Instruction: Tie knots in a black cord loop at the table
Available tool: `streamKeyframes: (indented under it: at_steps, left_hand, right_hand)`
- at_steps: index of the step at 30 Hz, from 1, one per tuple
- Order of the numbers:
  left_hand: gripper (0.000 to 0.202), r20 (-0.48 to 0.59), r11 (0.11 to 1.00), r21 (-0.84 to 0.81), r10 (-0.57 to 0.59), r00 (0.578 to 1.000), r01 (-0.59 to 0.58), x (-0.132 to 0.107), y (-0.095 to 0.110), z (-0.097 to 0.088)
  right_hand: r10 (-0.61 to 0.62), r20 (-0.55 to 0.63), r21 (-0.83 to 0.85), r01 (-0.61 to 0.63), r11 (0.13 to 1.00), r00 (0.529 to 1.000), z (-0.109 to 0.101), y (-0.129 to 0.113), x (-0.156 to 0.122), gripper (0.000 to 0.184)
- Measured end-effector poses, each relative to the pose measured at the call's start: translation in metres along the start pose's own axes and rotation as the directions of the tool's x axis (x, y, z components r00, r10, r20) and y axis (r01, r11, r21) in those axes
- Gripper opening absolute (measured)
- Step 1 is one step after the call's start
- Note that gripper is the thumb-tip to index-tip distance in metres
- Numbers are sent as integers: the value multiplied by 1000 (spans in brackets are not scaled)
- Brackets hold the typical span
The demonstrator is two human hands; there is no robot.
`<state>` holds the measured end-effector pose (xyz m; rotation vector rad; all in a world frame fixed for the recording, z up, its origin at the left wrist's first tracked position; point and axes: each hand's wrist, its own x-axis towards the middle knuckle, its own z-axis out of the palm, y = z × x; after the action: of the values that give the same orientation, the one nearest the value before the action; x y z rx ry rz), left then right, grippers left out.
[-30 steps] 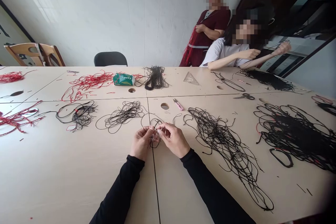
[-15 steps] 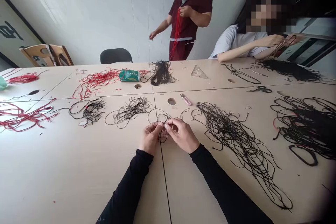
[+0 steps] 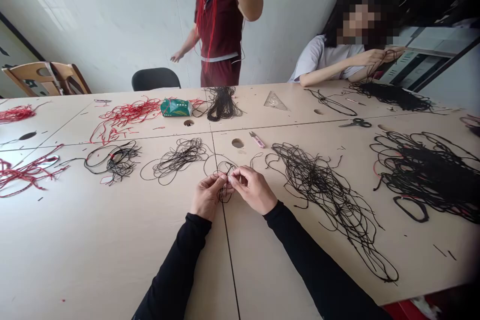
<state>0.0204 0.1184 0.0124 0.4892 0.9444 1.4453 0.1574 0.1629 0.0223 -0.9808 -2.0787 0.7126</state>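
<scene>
My left hand (image 3: 208,191) and my right hand (image 3: 252,187) meet above the table seam, thumbs and fingertips pinched together on a thin black cord (image 3: 225,197). Loops of the cord hang below the fingers and curl out past them. The exact spot between the fingertips is too small to make out. Left of my hands lies a loose bundle of thin black cord (image 3: 182,156). A large tangle of black cords (image 3: 318,180) spreads out beside my right hand. Beyond my hands rest small pink-handled thread snips (image 3: 257,140).
Farther off are scissors (image 3: 355,123), a clear triangle ruler (image 3: 275,102), a green packet (image 3: 175,107) and red cords (image 3: 131,112). Another black heap (image 3: 431,170) lies at the right. Across the table a person in maroon (image 3: 221,25) holds red cords; a seated person (image 3: 330,60) handles dark cord.
The view has shifted slightly right. My hands keep their pinch on the cord, almost unmoved. The standing person has moved left and raised the red cords; the seated person's hands have drawn closer together.
</scene>
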Motion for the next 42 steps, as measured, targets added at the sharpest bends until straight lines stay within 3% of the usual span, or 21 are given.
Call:
streamKeyframes:
  at_steps: [5, 10, 12, 15, 17, 19, 21, 23, 26, 28, 30, 36, 42]
  left_hand:
    - [30, 5, 1000, 21, 17, 1000, -17, -2, 2, 2]
    - [29, -25, 997, -43, 60, 998, -61, 1, 2, 0]
    - [29, -51, 994, -84, 65, 997, -69, 2, 2, -1]
    - [29, -78, 989, -135, 53, 996, -63, 4, 3, -3]
    - [29, -88, 985, -158, 50, 995, -63, 4, 4, -3]
    - [27, -93, 983, -170, 58, 994, -73, 3, 4, -3]
    - [25, -91, 982, -164, 75, 993, -89, 3, 4, -2]
    - [22, -86, 983, -151, 92, 992, -104, 3, 3, -2]
    - [21, -88, 983, -146, 96, 991, -108, 3, 3, -2]
    - [21, -89, 984, -137, 98, 991, -110, 4, 2, -2]
    - [21, -86, 987, -111, 105, 991, -114, 4, 2, -2]
    - [27, -47, 993, -14, 119, 992, -120, 1, 0, 1]
    - [29, -23, 994, 28, 104, 994, -103, -1, 0, 2]
  right_hand:
    - [-1, 3, -5, 1, 1000, 1000, -2, -1, 0, 12]
    - [90, -23, -33, -91, 995, 996, -11, 1, -1, 39]
    - [174, -108, -69, -182, 981, 979, -16, 5, 0, 49]
    - [289, -272, -109, -327, 939, 918, -22, 11, 3, 50]
    - [260, -391, -119, -329, 937, 883, -22, 12, 4, 40]
    - [139, -471, -129, -223, 966, 871, -20, 8, 3, 26]
    - [21, -439, -111, -77, 991, 898, -14, 0, 1, 20]
    - [-35, -287, -52, 21, 998, 957, -7, -8, -2, 18]
    - [-25, -43, 32, 27, 999, 999, 3, -14, -6, 17]
    - [11, 36, 81, -14, 997, 999, 5, -15, -6, 17]
    - [37, 40, 120, -41, 992, 999, 5, -14, -6, 18]
    - [31, -148, 54, -23, 998, 989, 1, -12, -2, 14]
    - [89, -101, 150, -74, 986, 991, 1, -11, -3, 20]
